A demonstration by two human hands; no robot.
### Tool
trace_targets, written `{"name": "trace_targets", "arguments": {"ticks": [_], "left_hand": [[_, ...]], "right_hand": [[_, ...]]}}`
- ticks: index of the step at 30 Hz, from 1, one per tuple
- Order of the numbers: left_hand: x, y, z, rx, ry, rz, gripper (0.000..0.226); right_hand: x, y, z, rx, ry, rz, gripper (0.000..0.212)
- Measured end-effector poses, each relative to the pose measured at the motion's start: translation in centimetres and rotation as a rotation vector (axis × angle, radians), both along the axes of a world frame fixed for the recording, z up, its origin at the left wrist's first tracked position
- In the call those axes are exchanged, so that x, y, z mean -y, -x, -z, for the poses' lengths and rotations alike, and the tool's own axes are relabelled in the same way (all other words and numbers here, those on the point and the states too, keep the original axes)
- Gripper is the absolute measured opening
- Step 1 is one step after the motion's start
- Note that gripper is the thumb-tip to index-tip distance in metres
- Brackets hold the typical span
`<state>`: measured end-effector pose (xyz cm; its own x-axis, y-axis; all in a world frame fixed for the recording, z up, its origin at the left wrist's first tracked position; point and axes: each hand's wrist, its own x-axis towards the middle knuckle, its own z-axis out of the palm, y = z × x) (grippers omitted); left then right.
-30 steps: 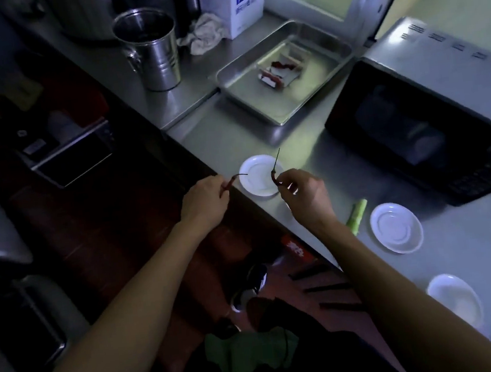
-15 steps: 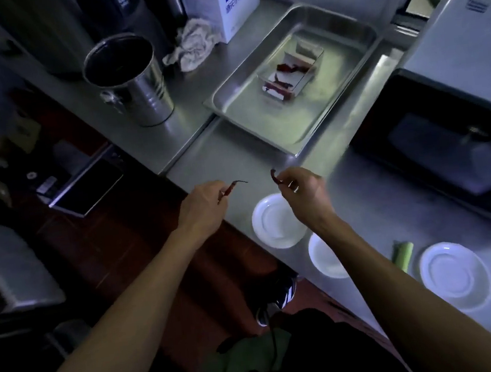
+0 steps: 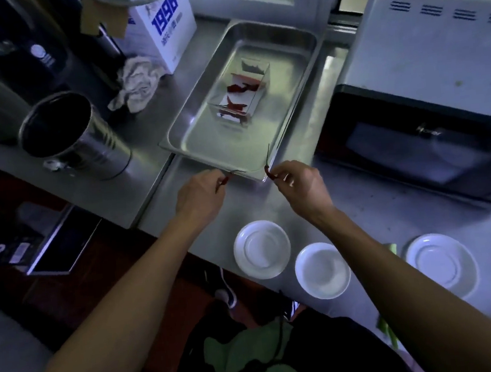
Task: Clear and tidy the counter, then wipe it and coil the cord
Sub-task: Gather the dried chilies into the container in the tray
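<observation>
Left hand pinching, right hand pinching, both arms outstretched

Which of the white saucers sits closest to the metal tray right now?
The leftmost saucer, at the counter's front edge below the left hand. The other two full saucers lie farther right, away from the metal tray.

A small dried red chili, thin stem pointing up, hangs over the near corner of the steel tray. A second red chili is held level beside that tray's near edge, above the steel counter.
</observation>
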<state>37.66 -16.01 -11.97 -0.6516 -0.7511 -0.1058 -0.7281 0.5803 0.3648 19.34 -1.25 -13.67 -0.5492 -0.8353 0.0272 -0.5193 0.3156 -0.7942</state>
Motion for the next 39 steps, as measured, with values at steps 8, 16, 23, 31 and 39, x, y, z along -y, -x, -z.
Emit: {"name": "trace_targets", "arguments": {"ticks": [8, 16, 23, 31, 39], "left_hand": [[5.5, 3.9, 0.9, -0.005, 0.031, 0.179, 0.010], [14.7, 8.7, 2.4, 0.004, 0.044, 0.268, 0.015], [22.6, 13.0, 2.4, -0.044, 0.051, 0.403, 0.020], [28.3, 18.0, 3.3, -0.032, 0.082, 0.631, 0.021], [30.3, 20.5, 5.7, 0.045, 0.129, 0.784, 0.027]], "right_hand": [[1.4, 1.2, 0.8, 0.011, -0.035, 0.111, 0.013], [7.3, 2.0, 0.9, -0.016, -0.081, 0.217, 0.008], [13.5, 3.0, -0.4, 0.000, -0.082, 0.345, 0.019], [18.0, 3.9, -0.4, 0.036, -0.085, 0.466, 0.019], [20.8, 5.6, 1.0, 0.031, -0.108, 0.491, 0.018]]}}
